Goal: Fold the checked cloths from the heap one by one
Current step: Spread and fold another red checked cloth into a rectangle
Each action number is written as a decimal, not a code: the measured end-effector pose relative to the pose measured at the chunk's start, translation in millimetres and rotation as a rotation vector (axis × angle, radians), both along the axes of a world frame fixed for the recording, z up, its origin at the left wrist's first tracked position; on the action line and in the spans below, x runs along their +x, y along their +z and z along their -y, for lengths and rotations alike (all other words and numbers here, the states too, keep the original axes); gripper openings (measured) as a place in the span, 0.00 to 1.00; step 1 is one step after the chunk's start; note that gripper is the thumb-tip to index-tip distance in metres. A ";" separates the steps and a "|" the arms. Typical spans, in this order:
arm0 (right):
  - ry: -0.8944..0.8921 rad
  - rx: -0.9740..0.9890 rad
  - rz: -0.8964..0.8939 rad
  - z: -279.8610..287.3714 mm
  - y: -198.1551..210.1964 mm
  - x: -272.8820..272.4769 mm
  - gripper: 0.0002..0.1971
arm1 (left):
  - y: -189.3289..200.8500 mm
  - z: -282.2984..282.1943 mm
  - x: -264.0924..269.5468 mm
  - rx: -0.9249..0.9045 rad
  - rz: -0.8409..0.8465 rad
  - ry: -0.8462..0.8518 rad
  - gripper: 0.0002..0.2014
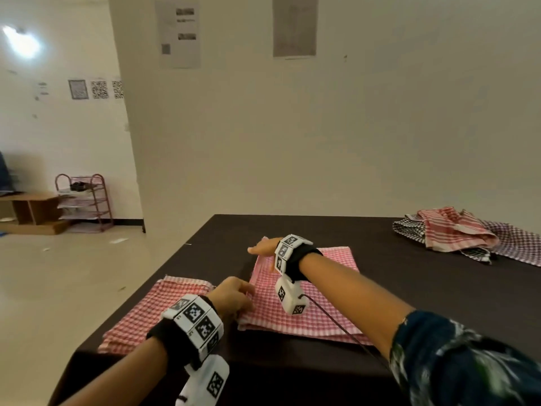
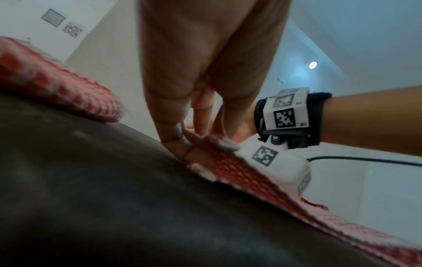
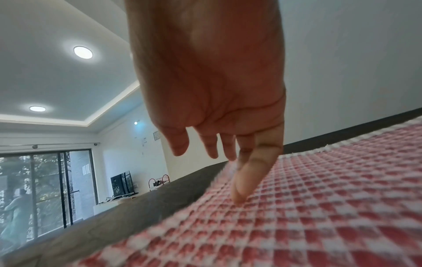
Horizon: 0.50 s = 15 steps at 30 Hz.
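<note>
A folded red-checked cloth (image 1: 316, 291) lies in the middle of the dark table (image 1: 292, 227). My left hand (image 1: 235, 297) pinches its near left edge; in the left wrist view the left hand (image 2: 196, 142) has its fingertips closed on the cloth's rim (image 2: 239, 169). My right hand (image 1: 262, 248) lies flat at the cloth's far left corner, its fingers (image 3: 242, 182) straight and touching the fabric (image 3: 319, 207). A second folded red-checked cloth (image 1: 158, 315) sits to the left. The heap of checked cloths (image 1: 456, 232) is at the back right.
The table's left edge (image 1: 164, 268) and front edge drop to a pale floor. A black cable (image 1: 345, 326) from my right wrist trails over the cloth. A wall stands behind the table. A red wire rack (image 1: 85, 200) stands far off to the left.
</note>
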State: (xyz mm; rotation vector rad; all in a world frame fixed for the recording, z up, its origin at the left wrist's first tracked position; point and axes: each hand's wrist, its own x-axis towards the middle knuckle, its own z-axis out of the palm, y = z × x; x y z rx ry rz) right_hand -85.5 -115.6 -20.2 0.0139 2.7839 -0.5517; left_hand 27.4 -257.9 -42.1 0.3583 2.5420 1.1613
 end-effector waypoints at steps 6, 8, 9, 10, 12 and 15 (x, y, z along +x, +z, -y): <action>0.040 -0.091 0.106 -23.8 4.3 35.9 0.29 | -7.2 -5.4 -9.0 -0.096 0.008 -0.028 0.25; 0.065 -0.114 0.123 -41.6 2.8 53.5 0.26 | -11.7 -7.4 -9.2 -0.119 0.020 -0.024 0.28; 0.093 -0.045 0.134 -49.4 2.7 64.4 0.24 | -13.6 -7.4 -9.7 -0.142 0.010 -0.023 0.29; 0.117 0.004 0.153 -58.2 0.4 77.9 0.22 | -16.4 -8.1 -9.0 -0.176 -0.019 -0.022 0.30; 0.210 0.103 0.149 -76.4 -1.4 105.8 0.22 | -17.8 -6.7 -7.7 -0.291 -0.111 -0.015 0.30; 0.352 0.207 0.027 -105.9 -8.9 147.9 0.26 | -15.4 -5.7 -1.7 -0.477 -0.270 -0.010 0.30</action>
